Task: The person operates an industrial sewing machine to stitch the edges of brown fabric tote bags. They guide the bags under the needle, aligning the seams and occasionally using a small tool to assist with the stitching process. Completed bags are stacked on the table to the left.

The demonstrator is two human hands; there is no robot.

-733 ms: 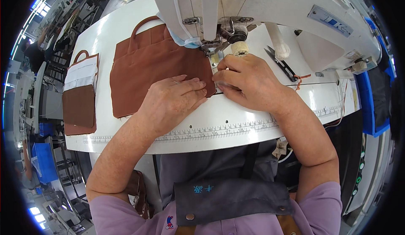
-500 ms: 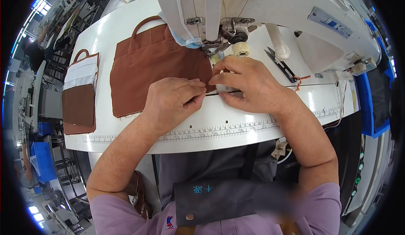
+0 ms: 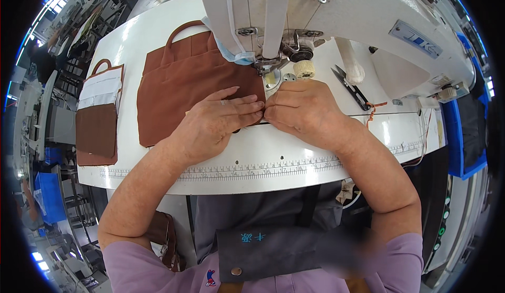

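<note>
Now I'm seeing left hand [image 3: 210, 127] flattening on bag [image 3: 184, 90], likely steadying it; right hand [image 3: 305, 108] is bunching together, grip unclear.

We look down from the wearer's head, through the left of two side-by-side fisheye cameras, out over the tabletop [image 3: 263, 141]. We are near: the left hand [image 3: 216, 118] and right hand [image 3: 303, 108] lie close to our centre, the apron [image 3: 268, 256] at six o'clock and the sewing machine [image 3: 363, 9] from twelve to two. Straight edges bend toward our rim.
</note>
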